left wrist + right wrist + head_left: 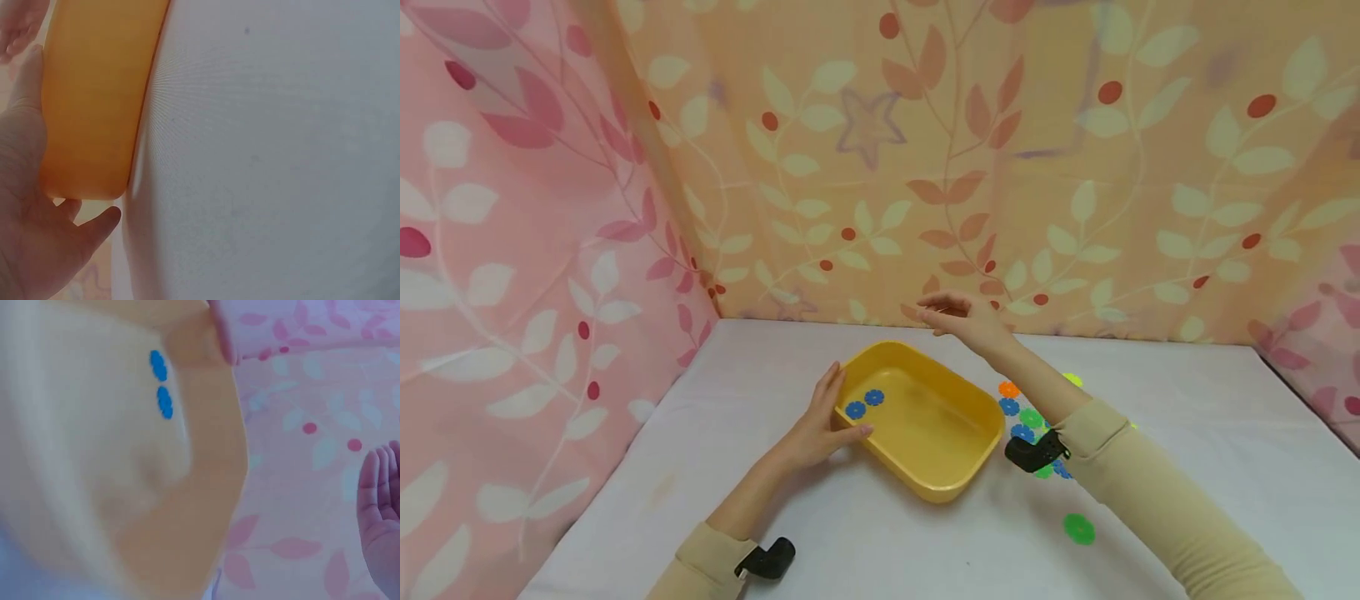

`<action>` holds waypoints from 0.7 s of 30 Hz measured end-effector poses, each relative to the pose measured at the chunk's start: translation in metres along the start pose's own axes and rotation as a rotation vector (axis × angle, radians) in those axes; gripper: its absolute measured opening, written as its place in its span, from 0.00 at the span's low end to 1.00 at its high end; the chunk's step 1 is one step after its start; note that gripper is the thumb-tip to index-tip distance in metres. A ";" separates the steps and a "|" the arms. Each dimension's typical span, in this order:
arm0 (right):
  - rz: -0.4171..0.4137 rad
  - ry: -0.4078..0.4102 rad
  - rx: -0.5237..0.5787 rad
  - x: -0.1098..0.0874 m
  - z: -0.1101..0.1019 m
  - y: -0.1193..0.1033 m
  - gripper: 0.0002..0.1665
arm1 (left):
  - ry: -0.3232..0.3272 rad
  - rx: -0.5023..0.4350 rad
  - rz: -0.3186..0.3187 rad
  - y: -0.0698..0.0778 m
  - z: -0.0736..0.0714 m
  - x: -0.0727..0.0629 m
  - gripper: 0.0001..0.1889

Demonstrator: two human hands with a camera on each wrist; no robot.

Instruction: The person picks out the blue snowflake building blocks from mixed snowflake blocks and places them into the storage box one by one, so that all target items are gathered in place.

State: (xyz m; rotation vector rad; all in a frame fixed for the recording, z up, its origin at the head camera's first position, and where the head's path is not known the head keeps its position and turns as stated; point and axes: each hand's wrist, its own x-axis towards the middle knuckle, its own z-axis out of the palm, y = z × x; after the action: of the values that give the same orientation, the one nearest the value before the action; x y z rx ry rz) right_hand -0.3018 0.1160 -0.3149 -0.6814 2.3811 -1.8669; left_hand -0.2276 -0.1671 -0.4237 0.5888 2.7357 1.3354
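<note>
A yellow plastic tray stands at an angle on the white-covered table. My left hand holds its left corner, thumb at the front rim and fingers along the outside of the end wall. Inside, near that end, lie two blue flower-shaped discs. My right hand hovers past the tray's far side, fingers loosely bent, with nothing visible in it. The right wrist view shows the same hand at the right edge, apart from the tray.
Right of the tray, partly hidden under my right forearm, is a cluster of loose discs in orange, blue, green and yellow. One green disc lies nearer the front. A patterned cloth hangs behind the table; a pink one hangs at the left.
</note>
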 end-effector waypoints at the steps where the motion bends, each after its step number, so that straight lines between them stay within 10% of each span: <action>1: 0.006 0.016 0.004 -0.006 -0.005 0.000 0.22 | 0.002 -0.003 0.001 0.000 0.000 0.000 0.55; 10: 0.123 0.126 -0.042 -0.065 -0.045 0.025 0.26 | 0.000 0.001 -0.005 0.001 0.000 0.000 0.55; 21: 0.323 0.071 -0.213 -0.141 -0.081 0.074 0.33 | -0.001 -0.010 -0.017 0.003 0.000 -0.001 0.56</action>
State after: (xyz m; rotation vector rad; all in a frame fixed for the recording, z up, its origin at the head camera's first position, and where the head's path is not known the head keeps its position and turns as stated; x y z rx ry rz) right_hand -0.2214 0.2546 -0.3948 -0.2207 2.5714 -1.5490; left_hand -0.2262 -0.1656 -0.4217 0.5637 2.7251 1.3437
